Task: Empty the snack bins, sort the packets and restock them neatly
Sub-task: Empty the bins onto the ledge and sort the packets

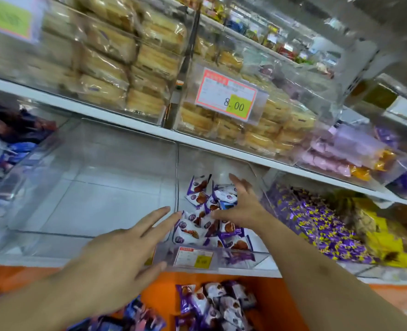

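Observation:
A clear plastic snack bin (221, 260) on the lower shelf holds several white-and-purple snack packets (204, 225). My right hand (241, 206) is spread over the packets inside the bin, fingers straight, holding nothing. My left hand (116, 256) hovers at the bin's left front corner, fingers extended, fingertips near the divider wall. To the left stands a wider clear bin (90, 187) with nothing in it. More of the same packets lie in a heap (221, 306) on the orange surface below the shelf.
Bins of purple-and-yellow candies (317, 225) and yellow packets (388, 244) stand to the right, blue and purple packets (4, 146) to the left. The upper shelf carries wrapped cakes (126, 68) and a price tag (231, 94). The white shelf edge (221, 144) runs overhead.

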The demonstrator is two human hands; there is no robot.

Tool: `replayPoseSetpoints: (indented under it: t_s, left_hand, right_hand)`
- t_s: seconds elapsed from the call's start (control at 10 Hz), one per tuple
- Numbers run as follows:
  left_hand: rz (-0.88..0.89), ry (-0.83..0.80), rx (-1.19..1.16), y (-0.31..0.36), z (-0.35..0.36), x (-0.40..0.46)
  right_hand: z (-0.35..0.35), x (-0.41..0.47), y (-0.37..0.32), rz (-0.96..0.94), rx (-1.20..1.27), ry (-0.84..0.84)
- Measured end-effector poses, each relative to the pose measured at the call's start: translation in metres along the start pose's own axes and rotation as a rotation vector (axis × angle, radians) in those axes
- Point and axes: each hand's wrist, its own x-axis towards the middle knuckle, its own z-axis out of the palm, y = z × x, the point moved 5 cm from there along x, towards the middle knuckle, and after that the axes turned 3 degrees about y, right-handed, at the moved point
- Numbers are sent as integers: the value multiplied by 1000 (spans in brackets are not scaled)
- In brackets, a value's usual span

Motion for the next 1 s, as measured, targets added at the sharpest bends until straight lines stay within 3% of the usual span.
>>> replayPoseSetpoints:
  t_s: [0.1,0.2,0.3,0.4,0.5,0.6,0.7,0.9,1.0]
  left_hand:
    - [1,80,-64,-4,0,4]
    - [-50,42,-116,-6,1,2]
    - [53,212,-9,-6,4,1]
    - [31,227,69,-15,14,2]
    - [7,205,49,-8,4,1]
    - [-40,25,-26,-3,1,0]
    - [-51,-12,-24,2,-5,2]
    - [-36,30,-115,-1,-7,-5]
    - [-14,177,-209,-5,-16,-7]
  right_hand:
    - [20,28,7,50,-27,-50]
    - [33,41,9,81,-70,-66]
    - [34,40,8,35,-161,-16]
    - [32,35,19,35,-29,169]
    - [32,27,22,13,33,241]
    - [24,18,14,-15,105,282]
    - [18,9,6,-36,192,275]
    - [-13,-43,-19,-99,487,285]
    - [-21,-78,-32,-84,655,192]
